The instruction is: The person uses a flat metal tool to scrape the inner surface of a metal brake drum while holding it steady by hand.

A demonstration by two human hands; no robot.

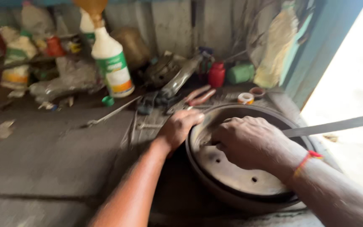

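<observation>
Left hand clamped on brake drum rim, lower right, steadying it. Right hand curled inside drum; grip contents unclear. Metal strip overhangs rim.

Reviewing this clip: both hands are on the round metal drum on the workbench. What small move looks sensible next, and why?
Probably keep the left hand braced on the rim of the metal drum while the right hand works inside. The right hand is closed down in the bowl, what it grips is hidden, and the drum sits close to the bench edge, so steadying it seems wise.
</observation>
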